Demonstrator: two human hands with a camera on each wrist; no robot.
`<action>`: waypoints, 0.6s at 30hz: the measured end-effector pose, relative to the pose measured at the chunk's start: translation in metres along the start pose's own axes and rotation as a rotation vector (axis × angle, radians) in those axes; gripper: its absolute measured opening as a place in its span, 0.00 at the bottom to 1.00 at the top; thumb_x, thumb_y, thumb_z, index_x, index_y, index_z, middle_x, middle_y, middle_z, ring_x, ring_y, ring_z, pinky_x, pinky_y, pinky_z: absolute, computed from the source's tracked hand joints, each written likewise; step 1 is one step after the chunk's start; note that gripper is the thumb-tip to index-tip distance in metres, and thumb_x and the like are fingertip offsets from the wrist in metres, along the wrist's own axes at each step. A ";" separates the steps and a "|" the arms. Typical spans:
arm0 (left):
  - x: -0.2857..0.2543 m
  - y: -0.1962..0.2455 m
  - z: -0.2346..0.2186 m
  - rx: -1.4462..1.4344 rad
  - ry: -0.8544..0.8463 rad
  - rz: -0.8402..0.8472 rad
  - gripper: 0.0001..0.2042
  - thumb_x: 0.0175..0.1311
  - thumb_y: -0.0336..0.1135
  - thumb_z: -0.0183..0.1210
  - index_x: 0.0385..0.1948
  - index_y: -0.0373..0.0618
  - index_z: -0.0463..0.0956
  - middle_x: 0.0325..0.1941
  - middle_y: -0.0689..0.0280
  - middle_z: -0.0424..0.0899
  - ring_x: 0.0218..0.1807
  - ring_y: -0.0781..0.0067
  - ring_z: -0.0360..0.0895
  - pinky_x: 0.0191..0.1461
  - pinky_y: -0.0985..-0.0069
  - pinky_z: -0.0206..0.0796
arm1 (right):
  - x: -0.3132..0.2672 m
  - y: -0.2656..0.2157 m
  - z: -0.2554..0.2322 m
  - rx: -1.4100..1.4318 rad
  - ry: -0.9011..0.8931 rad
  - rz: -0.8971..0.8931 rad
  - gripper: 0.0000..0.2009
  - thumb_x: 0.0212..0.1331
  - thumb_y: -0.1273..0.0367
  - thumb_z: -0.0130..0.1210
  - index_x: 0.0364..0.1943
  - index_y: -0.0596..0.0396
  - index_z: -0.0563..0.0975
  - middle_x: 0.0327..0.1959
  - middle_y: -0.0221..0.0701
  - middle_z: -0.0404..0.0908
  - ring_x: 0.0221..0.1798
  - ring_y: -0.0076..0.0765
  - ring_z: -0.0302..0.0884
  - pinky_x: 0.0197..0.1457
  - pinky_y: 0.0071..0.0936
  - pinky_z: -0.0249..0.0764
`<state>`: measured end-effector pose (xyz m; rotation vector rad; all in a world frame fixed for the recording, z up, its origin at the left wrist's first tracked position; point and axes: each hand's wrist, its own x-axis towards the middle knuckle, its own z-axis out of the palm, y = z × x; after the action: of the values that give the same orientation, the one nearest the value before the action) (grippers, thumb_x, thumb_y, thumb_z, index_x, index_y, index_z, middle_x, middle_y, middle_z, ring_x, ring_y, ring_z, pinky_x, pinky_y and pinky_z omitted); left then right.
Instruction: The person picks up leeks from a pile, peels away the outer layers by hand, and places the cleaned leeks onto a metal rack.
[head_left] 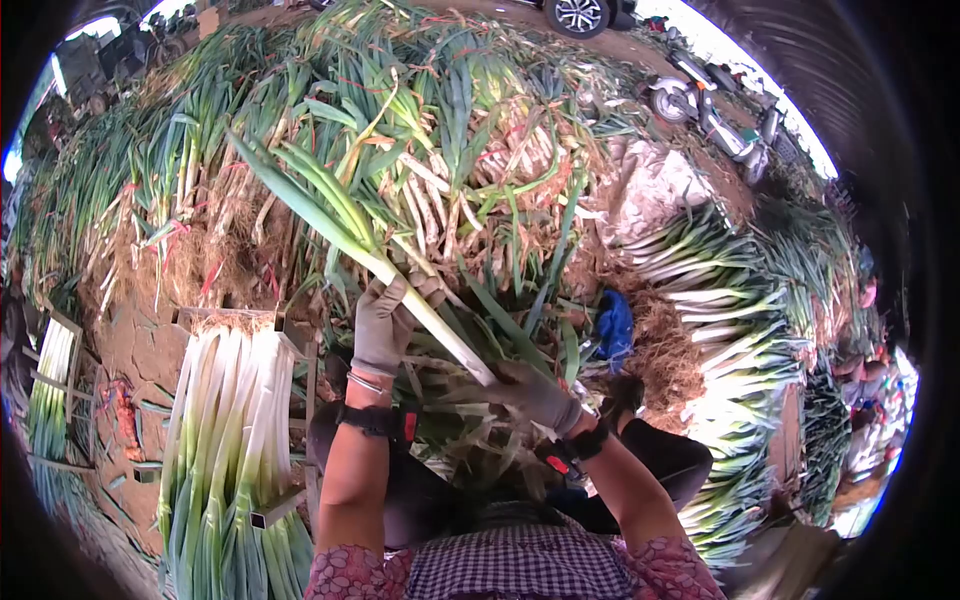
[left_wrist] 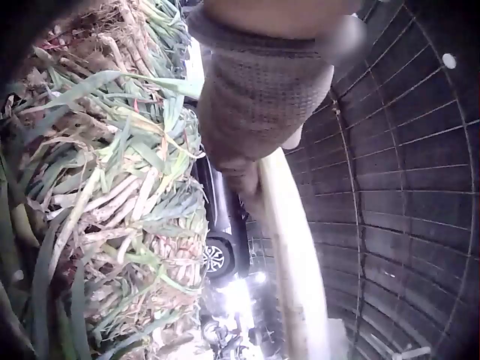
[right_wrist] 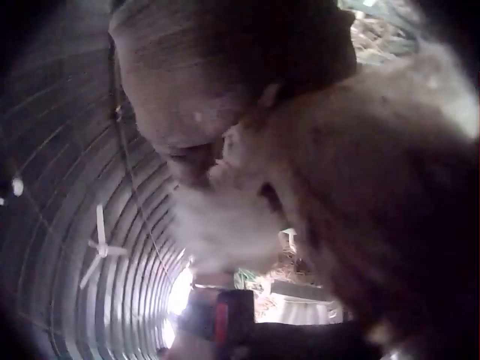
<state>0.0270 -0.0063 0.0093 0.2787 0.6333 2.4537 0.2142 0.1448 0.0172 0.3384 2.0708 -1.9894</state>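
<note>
Green onion [head_left: 374,259] across gloved hands [head_left: 382,328] [head_left: 535,395]; black wrist straps [head_left: 372,420], red-marked.

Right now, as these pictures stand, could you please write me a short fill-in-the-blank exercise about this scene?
1. Of the left hand and the right hand, the ____ one is nearer the leek's white end.
2. In the head view, its leafy end points toward the upper ____ corner.
3. The fan shows ____ blades.

Missing words: right; left; three.
</note>
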 end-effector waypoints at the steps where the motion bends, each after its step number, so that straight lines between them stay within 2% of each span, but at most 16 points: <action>1: 0.002 -0.001 -0.004 0.066 0.093 0.029 0.08 0.67 0.28 0.54 0.43 0.35 0.71 0.41 0.59 0.80 0.44 0.61 0.80 0.50 0.63 0.76 | 0.002 -0.003 0.002 -0.009 -0.004 0.002 0.21 0.58 0.60 0.62 0.52 0.57 0.74 0.35 0.27 0.79 0.35 0.20 0.75 0.36 0.22 0.73; 2: 0.001 -0.001 -0.005 0.133 0.192 0.052 0.07 0.67 0.27 0.53 0.42 0.34 0.71 0.41 0.58 0.80 0.43 0.61 0.80 0.50 0.65 0.76 | 0.001 -0.012 0.010 -0.317 0.206 -0.139 0.20 0.57 0.61 0.62 0.49 0.58 0.74 0.36 0.31 0.79 0.37 0.26 0.77 0.38 0.26 0.74; 3: -0.001 -0.003 -0.005 0.130 0.199 0.049 0.07 0.67 0.27 0.53 0.42 0.34 0.71 0.41 0.58 0.80 0.43 0.61 0.80 0.50 0.65 0.76 | 0.002 -0.017 0.017 -0.621 0.415 -0.279 0.19 0.56 0.62 0.63 0.47 0.58 0.75 0.37 0.35 0.80 0.39 0.32 0.79 0.41 0.29 0.74; 4: 0.000 -0.004 -0.004 0.184 0.218 0.071 0.08 0.67 0.27 0.54 0.43 0.33 0.71 0.41 0.58 0.80 0.42 0.62 0.80 0.49 0.66 0.76 | 0.014 -0.010 0.017 -0.634 0.483 -0.353 0.18 0.54 0.64 0.64 0.44 0.59 0.74 0.35 0.41 0.80 0.38 0.43 0.81 0.40 0.36 0.75; 5: 0.001 -0.004 -0.002 0.239 0.232 0.094 0.09 0.66 0.26 0.54 0.44 0.32 0.70 0.41 0.57 0.79 0.42 0.63 0.81 0.49 0.68 0.77 | 0.025 -0.008 0.018 -0.632 0.484 -0.353 0.18 0.54 0.64 0.64 0.44 0.59 0.74 0.35 0.41 0.80 0.38 0.43 0.81 0.40 0.36 0.75; 7: 0.001 -0.009 -0.010 0.219 0.231 0.127 0.10 0.65 0.25 0.55 0.44 0.32 0.69 0.40 0.57 0.79 0.41 0.63 0.81 0.48 0.68 0.77 | 0.042 -0.003 0.017 -0.657 0.652 -0.441 0.15 0.54 0.66 0.63 0.41 0.60 0.75 0.31 0.42 0.81 0.35 0.44 0.81 0.38 0.37 0.75; 8: -0.003 -0.008 -0.009 0.217 0.209 0.165 0.10 0.65 0.25 0.55 0.44 0.32 0.68 0.40 0.57 0.79 0.41 0.63 0.81 0.48 0.68 0.77 | 0.054 0.011 0.009 -0.620 0.741 -0.580 0.09 0.56 0.67 0.61 0.36 0.59 0.77 0.27 0.40 0.81 0.32 0.39 0.82 0.36 0.34 0.76; 9: -0.007 -0.004 -0.004 0.215 0.189 0.205 0.10 0.65 0.25 0.55 0.44 0.32 0.68 0.39 0.58 0.79 0.41 0.63 0.81 0.47 0.67 0.77 | 0.060 0.018 -0.001 -0.621 0.738 -0.580 0.09 0.56 0.67 0.61 0.36 0.59 0.77 0.27 0.40 0.81 0.32 0.39 0.82 0.36 0.34 0.76; 11: -0.013 -0.001 0.003 0.176 0.180 0.172 0.09 0.65 0.25 0.55 0.43 0.33 0.68 0.38 0.58 0.79 0.40 0.63 0.82 0.46 0.66 0.78 | 0.060 0.021 -0.014 0.050 0.714 -0.212 0.06 0.58 0.68 0.58 0.33 0.57 0.79 0.28 0.38 0.82 0.32 0.36 0.82 0.36 0.31 0.76; 12: -0.013 0.000 0.003 0.203 0.203 0.198 0.09 0.65 0.25 0.56 0.42 0.33 0.68 0.38 0.59 0.79 0.39 0.63 0.82 0.45 0.65 0.78 | 0.055 0.017 -0.015 0.223 0.641 -0.151 0.07 0.59 0.67 0.57 0.36 0.55 0.80 0.27 0.35 0.82 0.33 0.32 0.82 0.36 0.29 0.75; 13: -0.013 0.000 0.003 0.228 0.227 0.224 0.09 0.65 0.25 0.56 0.42 0.33 0.68 0.37 0.59 0.79 0.38 0.63 0.82 0.44 0.64 0.79 | 0.055 0.016 -0.009 0.223 0.640 -0.151 0.07 0.59 0.67 0.57 0.36 0.55 0.80 0.27 0.35 0.82 0.33 0.32 0.82 0.36 0.29 0.75; 15: -0.010 -0.005 0.003 0.254 0.240 0.238 0.08 0.64 0.24 0.56 0.41 0.34 0.68 0.36 0.59 0.79 0.36 0.63 0.82 0.41 0.66 0.79 | 0.057 0.006 0.013 -0.316 0.728 -0.465 0.08 0.58 0.67 0.59 0.37 0.56 0.79 0.26 0.35 0.82 0.32 0.34 0.82 0.36 0.29 0.75; 17: -0.008 -0.007 0.007 0.296 0.235 0.243 0.08 0.64 0.25 0.57 0.41 0.33 0.69 0.35 0.59 0.79 0.35 0.64 0.82 0.39 0.68 0.80 | 0.055 0.011 0.016 -0.334 0.702 -0.417 0.08 0.58 0.68 0.59 0.36 0.57 0.79 0.27 0.34 0.81 0.32 0.30 0.80 0.35 0.28 0.74; 18: -0.008 -0.003 0.009 0.332 0.256 0.232 0.08 0.65 0.27 0.56 0.41 0.34 0.68 0.33 0.58 0.79 0.35 0.62 0.82 0.40 0.66 0.80 | 0.056 0.014 0.016 -0.350 0.671 -0.379 0.08 0.58 0.68 0.59 0.36 0.59 0.79 0.28 0.33 0.80 0.32 0.26 0.78 0.35 0.27 0.73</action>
<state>0.0386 -0.0054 0.0153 0.1742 1.1834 2.6203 0.1665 0.1288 -0.0153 0.6493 3.0437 -1.7945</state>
